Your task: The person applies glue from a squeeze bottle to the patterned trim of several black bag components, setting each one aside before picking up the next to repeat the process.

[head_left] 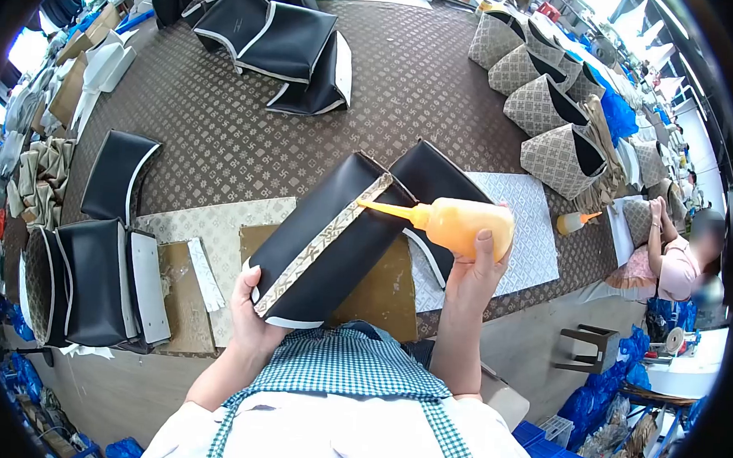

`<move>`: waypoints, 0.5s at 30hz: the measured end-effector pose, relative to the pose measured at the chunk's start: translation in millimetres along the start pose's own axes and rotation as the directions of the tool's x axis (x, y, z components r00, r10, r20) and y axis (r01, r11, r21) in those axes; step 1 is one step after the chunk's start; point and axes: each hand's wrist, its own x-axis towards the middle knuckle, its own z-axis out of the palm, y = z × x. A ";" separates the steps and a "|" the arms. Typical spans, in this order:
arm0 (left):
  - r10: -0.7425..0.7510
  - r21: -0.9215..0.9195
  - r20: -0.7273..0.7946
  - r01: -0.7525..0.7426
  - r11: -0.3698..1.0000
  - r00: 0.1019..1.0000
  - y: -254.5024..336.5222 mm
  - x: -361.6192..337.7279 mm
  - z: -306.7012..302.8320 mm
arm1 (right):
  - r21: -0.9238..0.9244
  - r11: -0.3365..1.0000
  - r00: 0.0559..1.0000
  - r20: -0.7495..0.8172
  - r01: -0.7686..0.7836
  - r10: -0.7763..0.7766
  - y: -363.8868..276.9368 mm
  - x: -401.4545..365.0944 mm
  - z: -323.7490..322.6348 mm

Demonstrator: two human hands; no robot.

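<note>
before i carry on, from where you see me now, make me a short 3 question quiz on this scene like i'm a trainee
1. The left hand grips: (a) a pair of scissors, (b) a long black leather-like piece with a patterned cream strip, or (c) a wooden mallet?

2. True or false: the right hand holds an orange plastic squeeze bottle, its long nozzle pointing towards that strip.

3. Fill in: open tan patterned bags with dark insides stand along the ____ side of the brown patterned table (left or right).

Key: 1 b; 2 true; 3 right
</note>
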 end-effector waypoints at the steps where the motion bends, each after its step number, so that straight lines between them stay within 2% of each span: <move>1: 0.001 -0.002 -0.007 -0.001 1.000 1.000 -0.1 0.5 -0.1 | 0.003 1.000 1.000 0.007 -0.010 0.010 -0.5 -1.7 0.3; 15: 0.039 0.081 -0.096 -0.031 0.996 0.995 -6.9 5.8 -9.6 | -0.014 0.999 0.995 0.087 -0.038 0.039 -11.4 -33.7 14.1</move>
